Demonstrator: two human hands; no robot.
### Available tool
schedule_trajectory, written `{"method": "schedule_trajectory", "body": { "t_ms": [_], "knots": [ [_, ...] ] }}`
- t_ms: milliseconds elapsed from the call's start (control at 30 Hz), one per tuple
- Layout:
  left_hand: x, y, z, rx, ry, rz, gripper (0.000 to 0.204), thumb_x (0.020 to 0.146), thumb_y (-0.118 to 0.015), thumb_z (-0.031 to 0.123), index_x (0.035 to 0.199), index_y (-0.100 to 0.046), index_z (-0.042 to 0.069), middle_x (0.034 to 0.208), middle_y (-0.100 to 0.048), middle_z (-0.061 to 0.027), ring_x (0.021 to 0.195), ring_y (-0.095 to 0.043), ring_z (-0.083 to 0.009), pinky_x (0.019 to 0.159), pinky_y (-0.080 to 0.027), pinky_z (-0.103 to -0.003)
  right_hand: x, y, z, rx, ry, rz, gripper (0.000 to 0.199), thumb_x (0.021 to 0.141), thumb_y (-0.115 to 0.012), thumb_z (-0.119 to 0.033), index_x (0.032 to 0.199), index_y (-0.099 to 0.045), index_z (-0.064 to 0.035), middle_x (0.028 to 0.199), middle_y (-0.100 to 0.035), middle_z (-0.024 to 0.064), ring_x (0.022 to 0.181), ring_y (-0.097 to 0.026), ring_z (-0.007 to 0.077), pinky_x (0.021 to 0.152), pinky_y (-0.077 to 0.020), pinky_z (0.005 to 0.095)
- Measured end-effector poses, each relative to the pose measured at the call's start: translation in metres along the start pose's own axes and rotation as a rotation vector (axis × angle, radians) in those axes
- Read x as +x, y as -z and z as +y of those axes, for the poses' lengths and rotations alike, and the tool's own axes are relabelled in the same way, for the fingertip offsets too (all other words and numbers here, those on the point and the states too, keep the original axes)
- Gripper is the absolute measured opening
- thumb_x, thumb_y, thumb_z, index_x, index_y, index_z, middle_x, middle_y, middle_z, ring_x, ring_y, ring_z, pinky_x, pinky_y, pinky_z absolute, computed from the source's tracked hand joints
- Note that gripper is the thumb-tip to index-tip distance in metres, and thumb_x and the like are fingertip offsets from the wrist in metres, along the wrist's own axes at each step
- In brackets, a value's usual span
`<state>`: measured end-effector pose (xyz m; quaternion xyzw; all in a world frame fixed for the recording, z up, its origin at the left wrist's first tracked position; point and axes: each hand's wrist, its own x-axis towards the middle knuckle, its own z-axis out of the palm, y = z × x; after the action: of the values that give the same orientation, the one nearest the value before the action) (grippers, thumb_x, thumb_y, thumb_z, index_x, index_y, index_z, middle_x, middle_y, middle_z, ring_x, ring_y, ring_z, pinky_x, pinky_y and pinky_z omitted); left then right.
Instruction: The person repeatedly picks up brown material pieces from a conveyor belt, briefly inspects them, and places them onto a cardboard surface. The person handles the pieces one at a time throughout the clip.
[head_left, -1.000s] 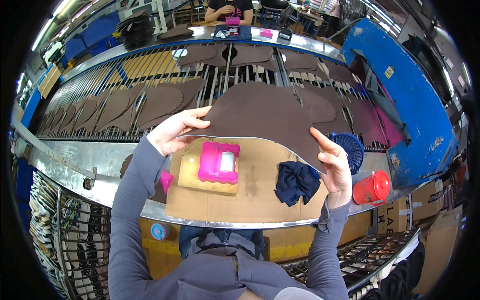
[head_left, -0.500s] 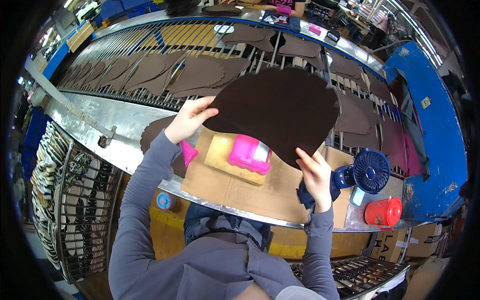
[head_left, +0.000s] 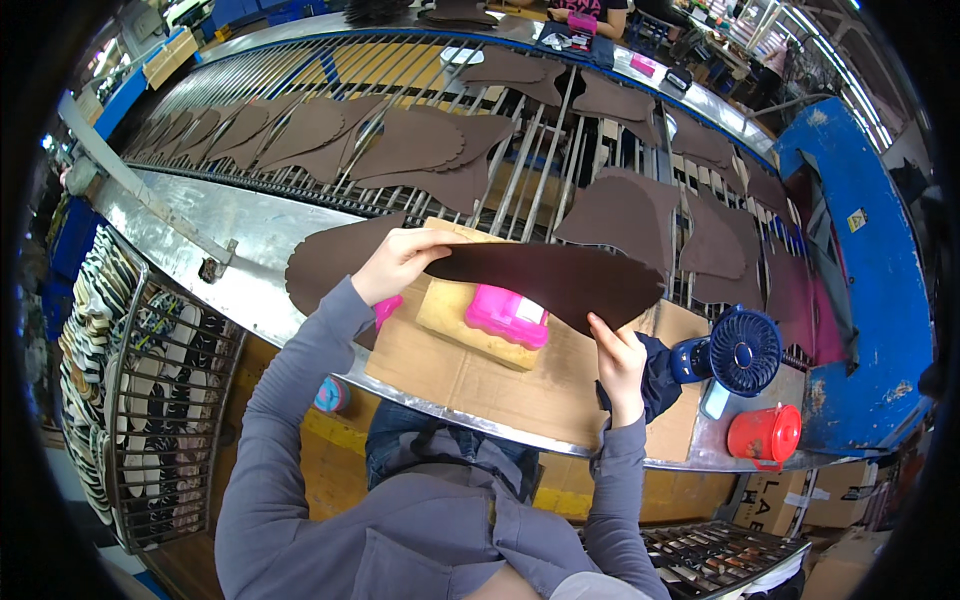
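Note:
A dark brown flat cut piece with a scalloped edge [head_left: 555, 278] hangs between my two hands, tilted so that it looks narrow. My left hand [head_left: 405, 262] pinches its left end. My right hand [head_left: 618, 358] grips the near edge on the right, thumb and fingers closed on it. Below the piece, a pink case [head_left: 507, 316] rests on a yellowish block [head_left: 450, 322], which lies on a cardboard sheet [head_left: 430, 368]. Another brown piece [head_left: 335, 262] lies on the metal ledge beside my left forearm, partly hidden by it.
Several brown pieces [head_left: 425, 142] lie on the rod conveyor [head_left: 530, 185] beyond my hands. At right stand a blue fan [head_left: 744, 347], a red lidded bucket [head_left: 765, 435] and a blue machine housing [head_left: 860, 260]. A wire rack [head_left: 170, 430] stands at left. A person [head_left: 590, 14] sits across the conveyor.
The held piece has come down and tipped from broad-faced to nearly edge-on, uncovering pieces on the conveyor behind it. Both hands still grip it; my left hand is slightly lower and further right.

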<state>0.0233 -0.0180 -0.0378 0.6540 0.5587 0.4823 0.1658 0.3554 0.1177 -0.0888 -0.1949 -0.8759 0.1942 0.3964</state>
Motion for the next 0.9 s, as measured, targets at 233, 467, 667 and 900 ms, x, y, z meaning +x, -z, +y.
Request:
{"method": "schedule_trajectory", "body": {
  "t_ms": [233,467,667,900],
  "knots": [
    [0.03,-0.017,0.02,0.048,-0.152,-0.179,0.035,0.083,-0.052,-0.009,0.113,-0.065,0.002,0.106,-0.069,-0.0155,0.098,-0.067,-0.0276,0.087,-0.052,-0.033,-0.032,0.0,0.009,-0.01,-0.142,0.097,0.035,0.077,-0.061,0.012,0.107,-0.07,-0.0038,0.097,-0.067,0.0171,0.087,-0.067,0.0289,0.076,-0.0507,0.0293],
    [0.073,-0.037,0.056,-0.263,0.241,-0.336,0.037,0.089,-0.057,0.0,0.127,-0.056,-0.003,0.114,-0.067,-0.012,0.099,-0.063,-0.0138,0.089,-0.05,-0.028,-0.037,0.066,0.001,0.363,-0.429,0.194,0.031,0.077,-0.064,0.008,0.107,-0.068,0.0041,0.116,-0.064,0.0135,0.109,-0.059,0.022,0.096,-0.0427,0.0306],
    [0.112,-0.041,0.055,-0.769,0.56,-0.337,0.051,0.087,-0.059,-0.001,0.135,-0.045,-0.006,0.12,-0.063,-0.0105,0.102,-0.063,-0.0108,0.094,-0.047,-0.024,0.016,0.131,-0.011,0.752,-0.626,0.178,0.054,0.08,-0.064,-0.005,0.131,-0.053,0.0061,0.131,-0.056,0.0158,0.119,-0.054,0.0206,0.103,-0.0384,0.0301],
    [0.19,-0.065,-0.015,-1.019,0.761,-0.428,0.045,0.089,-0.05,-0.006,0.134,-0.045,-0.004,0.127,-0.058,-0.0117,0.109,-0.061,-0.0153,0.096,-0.049,-0.026,0.105,0.14,0.066,0.472,-0.71,0.026,0.035,0.083,-0.064,-0.004,0.118,-0.064,0.0038,0.105,-0.068,0.0108,0.09,-0.063,0.0134,0.083,-0.0479,0.0229]
  ]
}}
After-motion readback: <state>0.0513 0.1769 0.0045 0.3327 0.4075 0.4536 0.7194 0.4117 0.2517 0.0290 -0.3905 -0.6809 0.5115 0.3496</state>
